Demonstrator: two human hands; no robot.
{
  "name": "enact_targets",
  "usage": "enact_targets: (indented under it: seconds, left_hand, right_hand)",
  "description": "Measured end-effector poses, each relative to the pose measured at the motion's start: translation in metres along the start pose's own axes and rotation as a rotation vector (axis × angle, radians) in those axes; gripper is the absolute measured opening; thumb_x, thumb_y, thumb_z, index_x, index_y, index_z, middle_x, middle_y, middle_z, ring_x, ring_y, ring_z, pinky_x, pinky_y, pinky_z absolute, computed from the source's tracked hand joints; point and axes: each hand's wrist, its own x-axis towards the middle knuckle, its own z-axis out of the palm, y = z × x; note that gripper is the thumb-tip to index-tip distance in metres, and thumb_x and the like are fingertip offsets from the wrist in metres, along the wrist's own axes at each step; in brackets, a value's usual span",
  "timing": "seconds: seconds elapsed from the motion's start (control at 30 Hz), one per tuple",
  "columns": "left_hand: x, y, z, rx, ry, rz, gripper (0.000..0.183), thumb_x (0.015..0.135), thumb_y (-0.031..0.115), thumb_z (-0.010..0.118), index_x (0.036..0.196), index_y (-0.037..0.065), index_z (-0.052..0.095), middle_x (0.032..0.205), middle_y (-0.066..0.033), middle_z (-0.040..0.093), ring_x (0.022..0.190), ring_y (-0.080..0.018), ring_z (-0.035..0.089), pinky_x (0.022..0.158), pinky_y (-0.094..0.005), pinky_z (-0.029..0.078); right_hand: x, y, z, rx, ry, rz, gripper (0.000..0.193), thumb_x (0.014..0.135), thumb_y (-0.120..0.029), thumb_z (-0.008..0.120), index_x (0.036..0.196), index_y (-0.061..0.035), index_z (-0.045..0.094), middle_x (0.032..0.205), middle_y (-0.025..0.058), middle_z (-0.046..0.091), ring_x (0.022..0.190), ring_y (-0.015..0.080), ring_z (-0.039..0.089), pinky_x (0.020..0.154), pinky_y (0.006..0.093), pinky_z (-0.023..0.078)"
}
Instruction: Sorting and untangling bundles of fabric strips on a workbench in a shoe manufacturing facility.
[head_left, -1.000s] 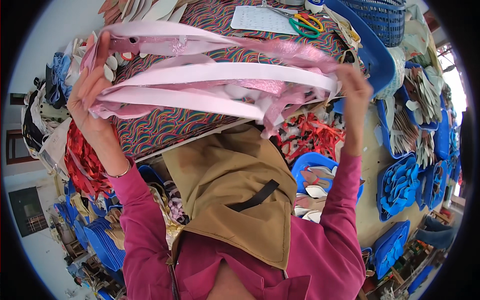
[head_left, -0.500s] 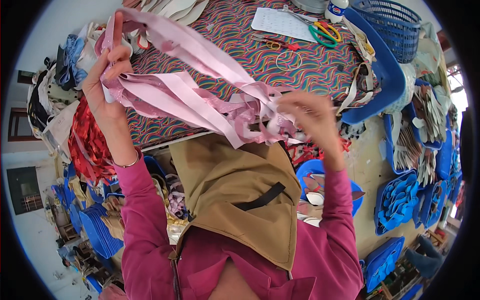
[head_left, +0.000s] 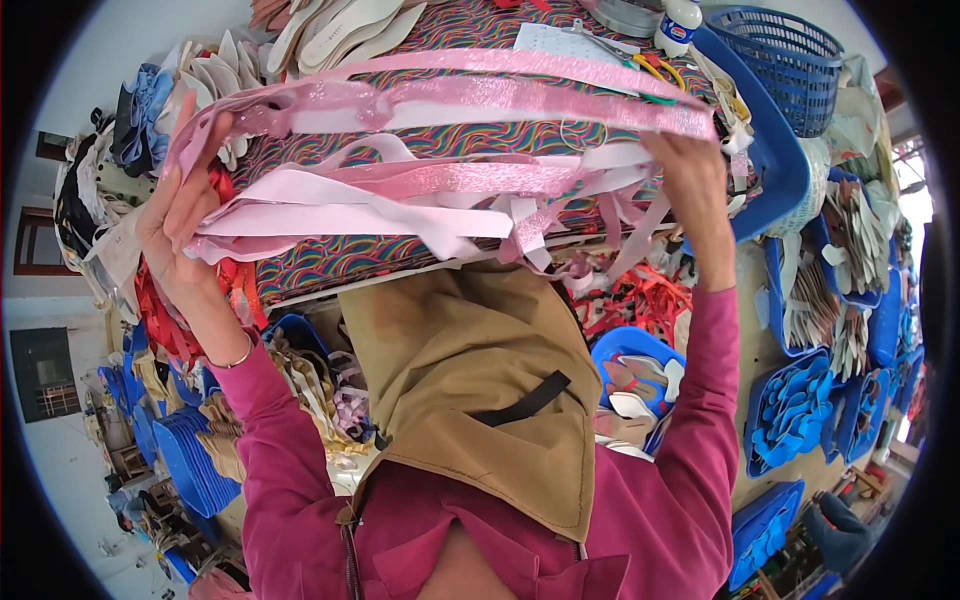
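Long pink glitter strips, pale on their reverse side, stretch between my two hands above the table. My left hand holds one end of the bundle, with strips looped around its raised fingers. At the other side my right hand is closed on the strips, its fingertips pinching them. Two upper strips run fairly taut from hand to hand. Lower ones sag, and loose tangled ends hang below my right hand. Part of each hand's grip is hidden by the strips.
Under the strips lies a table with a colourful wavy cloth. Scissors, a white sheet, a bottle and a blue tray are at the far right. Shoe insoles pile at the far left. Red ribbons hang near the front edge.
My right hand has moved right and up, drawing the strips out wide. My left hand has shifted slightly left and down, still holding its end.
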Motion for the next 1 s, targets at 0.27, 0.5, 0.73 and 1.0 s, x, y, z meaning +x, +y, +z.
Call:
enact_targets:
  seconds: [0.27,0.5,0.73,1.0]
  left_hand:
    - [0.026,-0.021,-0.036,0.048,0.056,0.003,0.059,0.097,-0.006,0.037,0.153,-0.002,0.018,0.141,-0.0376,0.038,0.056,-0.0060,0.035,0.048,-0.0175,0.036]
    - [0.048,-0.053,-0.056,0.011,0.229,0.022,0.054,0.094,-0.007,0.042,0.147,-0.005,0.030,0.134,-0.0333,0.047,0.059,-0.0088,0.038,0.049,-0.0182,0.036]
    - [0.058,-0.124,-0.043,0.530,0.321,0.020,0.071,0.083,-0.006,0.062,0.147,0.004,0.034,0.108,-0.0219,0.063,0.057,-0.0111,0.049,0.046,-0.0194,0.036]
    - [0.072,-0.230,-0.044,1.277,0.113,-0.012,0.092,0.065,-0.005,0.075,0.147,0.015,0.038,0.128,-0.0131,0.059,0.100,-0.0274,0.063,0.085,-0.0345,0.051]
  right_hand:
    - [0.052,0.019,-0.026,0.688,-0.325,-0.071,0.053,0.070,-0.003,0.059,0.122,-0.0058,0.065,0.113,0.0067,0.067,0.092,0.0214,0.059,0.080,0.0297,0.046]
    - [0.056,-0.040,0.022,0.911,-0.245,-0.045,0.042,0.078,-0.010,0.065,0.119,-0.0039,0.066,0.112,0.0080,0.067,0.097,0.0219,0.058,0.080,0.0298,0.046]
    - [0.036,-0.056,0.052,0.604,-0.040,-0.183,0.018,0.082,-0.004,0.064,0.099,-0.0030,0.068,0.094,0.0056,0.065,0.076,0.0215,0.055,0.074,0.0308,0.045]
    - [0.038,-0.065,0.015,0.961,-0.125,-0.022,0.016,0.078,-0.003,0.066,0.094,-0.0039,0.068,0.085,0.0054,0.062,0.073,0.0209,0.052,0.072,0.0309,0.043]
